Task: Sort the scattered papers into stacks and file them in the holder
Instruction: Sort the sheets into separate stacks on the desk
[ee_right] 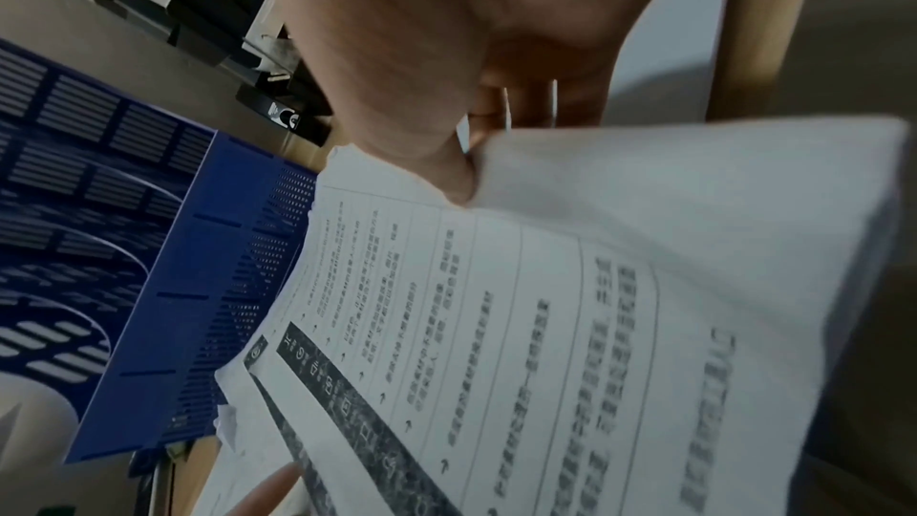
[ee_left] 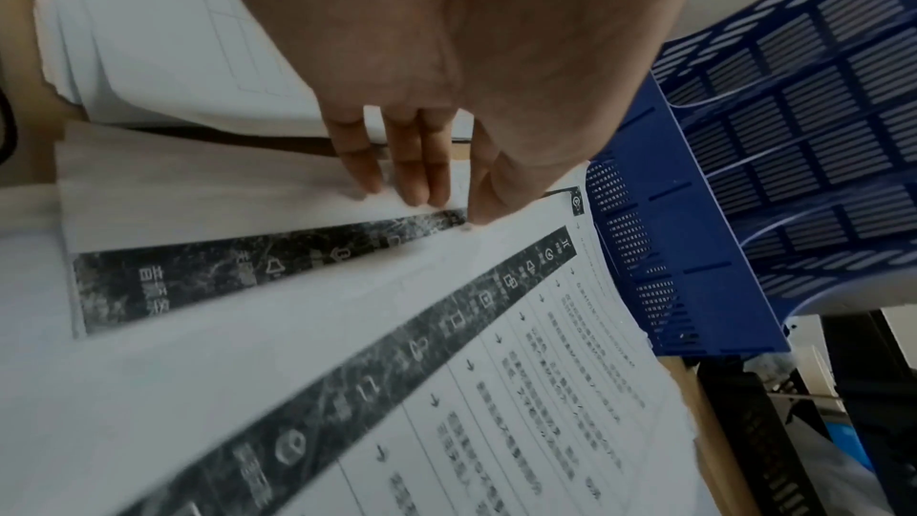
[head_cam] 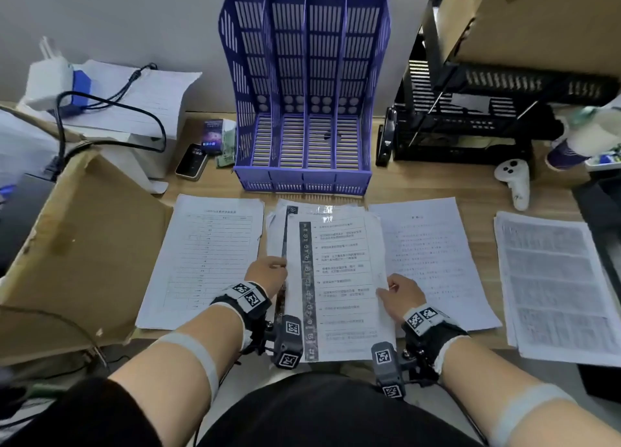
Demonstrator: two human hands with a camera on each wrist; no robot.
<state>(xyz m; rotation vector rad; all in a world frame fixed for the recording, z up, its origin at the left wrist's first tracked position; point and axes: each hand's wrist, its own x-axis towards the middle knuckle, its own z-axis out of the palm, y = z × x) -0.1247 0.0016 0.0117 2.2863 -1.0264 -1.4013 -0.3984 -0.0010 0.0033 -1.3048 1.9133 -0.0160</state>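
Paper, light, floppy, slippery I reckon | middle sheaf [head_cam: 339, 278] on bench [head_cam: 420, 184] before blue holder [head_cam: 304, 174] | my right hand [head_cam: 400, 293] pinches its right edge, left hand [head_cam: 267, 273] presses the left, fingers straight | best gripped both sides

Four stacks of white printed paper [head_cam: 205, 261] lay on the table [head_cam: 420, 184]; one blue slotted plastic file holder [head_cam: 302, 177] had four compartments. One left hand [head_cam: 265, 272] and one right hand [head_cam: 401, 295] showed.

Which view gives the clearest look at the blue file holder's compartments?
The head view: the blue file holder stands upright behind the paper stack, all four compartments facing the camera. The left wrist view catches only its front wall and some slotted dividers; the right wrist view shows a dim, tilted part.
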